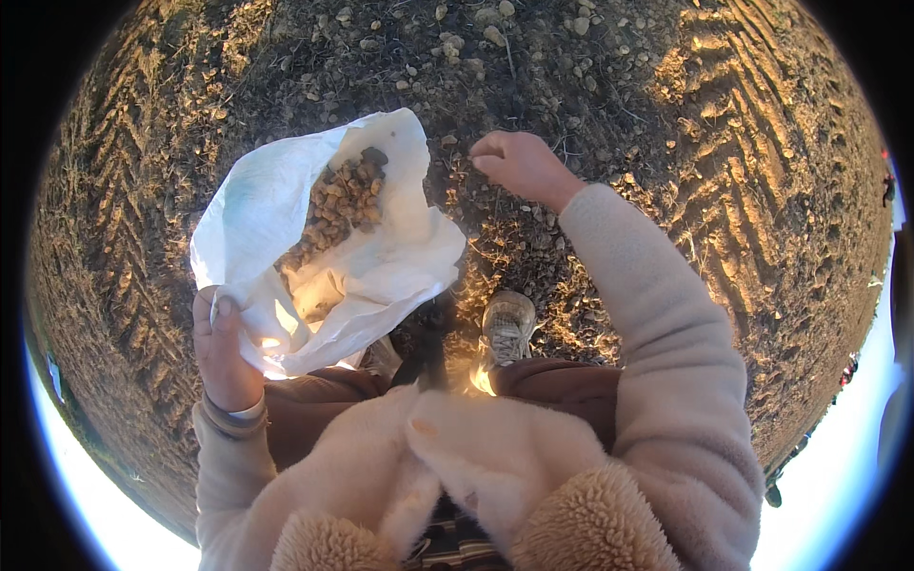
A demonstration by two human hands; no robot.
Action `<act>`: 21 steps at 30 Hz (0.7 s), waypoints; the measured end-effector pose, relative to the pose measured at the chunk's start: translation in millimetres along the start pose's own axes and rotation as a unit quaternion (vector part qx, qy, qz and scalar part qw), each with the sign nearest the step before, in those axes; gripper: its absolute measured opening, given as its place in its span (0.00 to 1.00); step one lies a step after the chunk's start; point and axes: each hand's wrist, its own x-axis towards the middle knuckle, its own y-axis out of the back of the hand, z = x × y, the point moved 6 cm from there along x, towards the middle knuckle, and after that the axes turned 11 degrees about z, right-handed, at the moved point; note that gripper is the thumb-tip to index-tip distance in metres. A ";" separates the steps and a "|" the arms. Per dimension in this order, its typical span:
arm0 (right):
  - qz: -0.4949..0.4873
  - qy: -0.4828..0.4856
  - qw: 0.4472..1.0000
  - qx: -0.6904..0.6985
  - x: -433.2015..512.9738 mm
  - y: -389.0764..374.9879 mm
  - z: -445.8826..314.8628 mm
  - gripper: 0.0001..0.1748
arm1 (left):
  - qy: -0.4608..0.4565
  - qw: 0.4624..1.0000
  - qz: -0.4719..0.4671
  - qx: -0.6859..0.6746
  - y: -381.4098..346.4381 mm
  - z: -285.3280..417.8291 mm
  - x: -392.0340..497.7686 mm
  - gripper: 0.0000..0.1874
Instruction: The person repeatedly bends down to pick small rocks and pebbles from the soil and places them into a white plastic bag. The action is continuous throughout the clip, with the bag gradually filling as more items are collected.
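Note:
My left hand (227,353) grips the near left rim of a white plastic sack (268,207), thumb over its folded edge. The sack's mouth gapes towards me, and many small brown lumps, which look like unshelled peanuts (343,200), lie inside. To the right of the sack my right hand (520,165) hovers over the soil with its fingers curled and thumb near the forefinger. Whether something small is between those fingertips cannot be told.
Dry soil with stones (493,34) and bits of straw spreads ahead. Ridged tyre tracks (757,143) run along the right, and similar ones along the left. My shoe (508,321) stands below the right hand. Small distant figures or objects show at the far right rim.

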 end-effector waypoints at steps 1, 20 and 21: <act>0.067 -0.097 0.992 -0.043 -3.0 29.5 40.4 0.15 | 0.005 1.000 0.006 0.000 2.6 -1.0 1.3 0.11; 0.267 -0.205 0.918 -0.210 -13.4 122.1 157.1 0.20 | 0.063 0.997 0.034 -0.024 -3.4 -11.8 5.8 0.08; 0.232 -0.219 0.939 -0.126 -7.6 107.1 136.7 0.19 | 0.072 0.997 0.025 -0.003 -4.5 -14.4 6.1 0.07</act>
